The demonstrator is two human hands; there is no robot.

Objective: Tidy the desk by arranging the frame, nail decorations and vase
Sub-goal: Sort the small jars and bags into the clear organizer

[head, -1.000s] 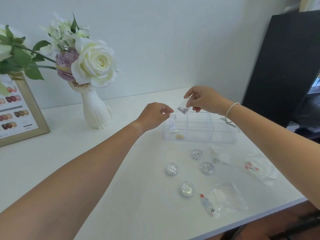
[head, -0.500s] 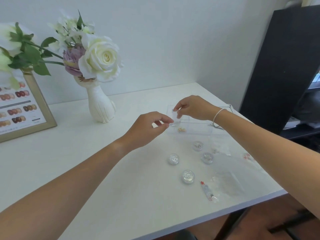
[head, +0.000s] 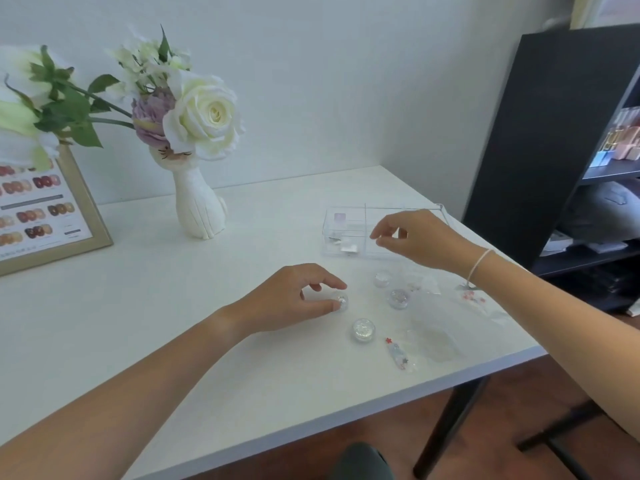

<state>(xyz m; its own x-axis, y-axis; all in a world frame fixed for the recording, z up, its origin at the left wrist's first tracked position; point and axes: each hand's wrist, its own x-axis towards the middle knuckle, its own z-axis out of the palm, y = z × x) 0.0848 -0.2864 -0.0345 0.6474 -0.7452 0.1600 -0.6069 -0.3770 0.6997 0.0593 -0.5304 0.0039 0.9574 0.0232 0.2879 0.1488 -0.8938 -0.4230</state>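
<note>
At the far left of the white tabletop [head: 138, 323] a gold-edged frame [head: 86, 216] leans upright, showing rows of painted nail samples in reds, browns and pinks above small print. Just right of it, well back toward the wall, stands a white vase [head: 197, 209] shaped like a figure, with closed lashes drawn near its neck. It holds a large cream rose [head: 207, 116], a mauve bloom and leafy white stems that spread over the frame's top corner.

The left hand [head: 291, 299] rests low over the middle of the tabletop. Its thumb and forefinger fingers [head: 329, 308] are pinched around a small round clear jar [head: 341, 301] of silvery glitter, which seems to sit on the surface, though whether it is lifted is hard to tell.

To the right lie three more round glitter jars: one [head: 363, 329] nearest the front edge, one [head: 399, 297] with lilac flecks, and one [head: 382, 278] nearest the box. A narrow clear packet [head: 400, 353] of red and blue charms lies by the front edge, with flat clear bags [head: 436, 337] beside it and another [head: 472, 296] holding pink flowers under the right wrist.

Behind them a clear divided organiser box [head: 346, 233] holds a few pale pieces in its left compartments. The right hand [head: 422, 240] hovers above the box's right part, fingers loosely curled and apart, holding nothing that shows. A thin white bracelet [head: 479, 265] circles its wrist.
</note>
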